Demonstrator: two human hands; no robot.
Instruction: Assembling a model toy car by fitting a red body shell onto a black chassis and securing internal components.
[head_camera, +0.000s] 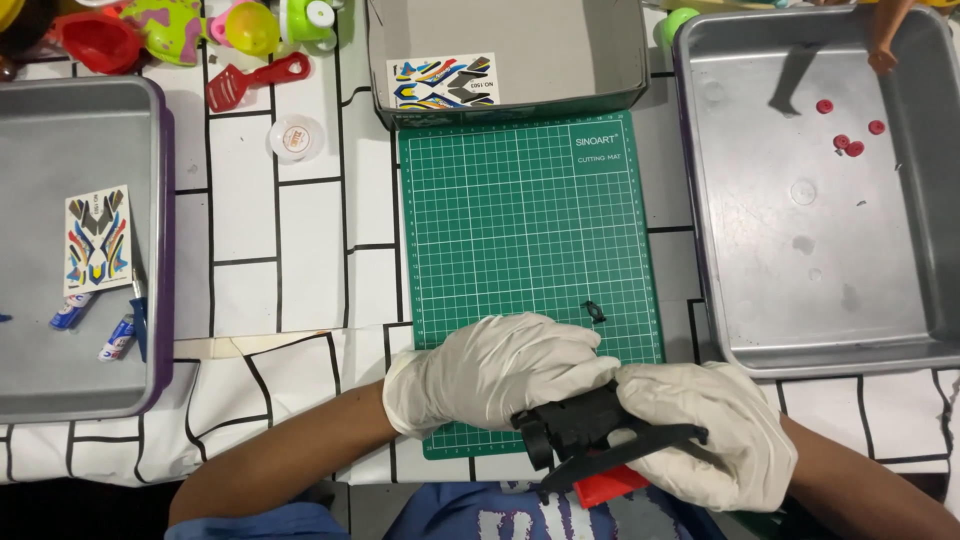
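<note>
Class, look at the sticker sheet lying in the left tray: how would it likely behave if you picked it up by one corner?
The sticker sheet looks thin and flat, so it would probably flop and weigh very little. It lies flush on the smooth tray, so its edge may be hard to lift, more so with gloved hands.

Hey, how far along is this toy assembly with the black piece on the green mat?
Early to midway, it seems. Done: nothing finished is set aside. In hand: the left hand and right hand both grip a black plastic assembly with a red piece beneath it. Left: a small black part lies loose on the green cutting mat, red round pieces wait in the right tray, and sticker sheets look unused.
</note>
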